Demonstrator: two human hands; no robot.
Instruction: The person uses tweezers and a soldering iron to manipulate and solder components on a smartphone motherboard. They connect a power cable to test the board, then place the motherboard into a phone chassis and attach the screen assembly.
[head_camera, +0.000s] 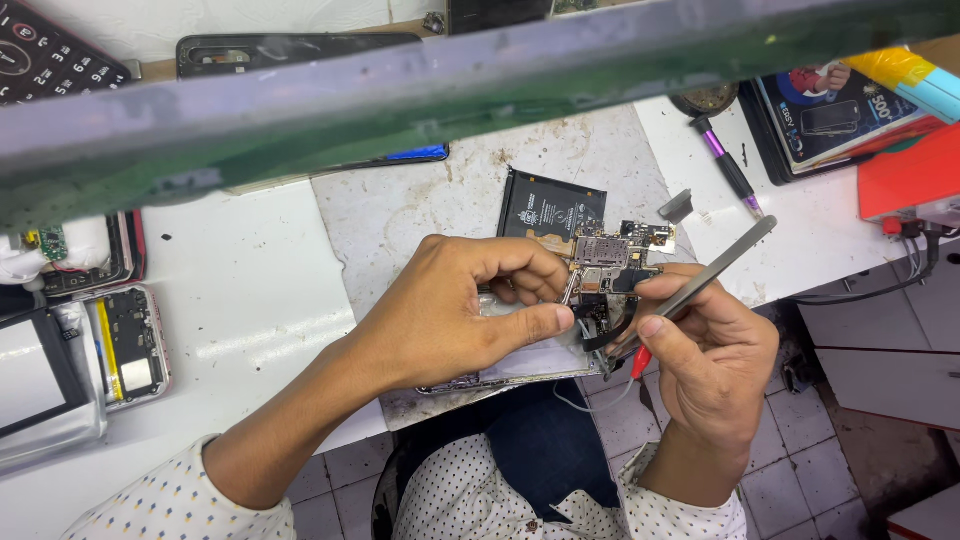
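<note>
- Between the two hands, at the worktop's near edge: opened silver-framed smartphone (520, 350), back cover off, lying flat on a stained grey work mat (400, 210); its far end carries the exposed green-and-metal circuit board (610, 262).
- Left hand (455, 310): clamped over the phone body, thumb pressed along the near side, fingers curled over the far side. Judged purpose: pins the phone so it cannot slide under tool pressure.
- Right hand (705, 345): pinched on long flat grey metal tweezers (700, 280), held like a pen, thumb and forefinger close to the working end. Tips point toward the left thumb, into the board area; exact contact point hidden by the fingers. A low grip likely gives fine control.
- Under the right hand: a red-tipped probe or lead (641, 362) and a thin pale wire hang off the worktop edge; whether the hand also holds them, cannot tell.
- Beyond the left fingers: black rectangular battery (550, 210) lying flat on the mat, touching or just beside the board.
- Beyond the right hand: small grey plastic piece (677, 205), then a purple-and-black precision screwdriver (728, 165), parked within reach.
- Far left of the left hand: another opened phone with yellow-edged battery (130, 345).
</note>
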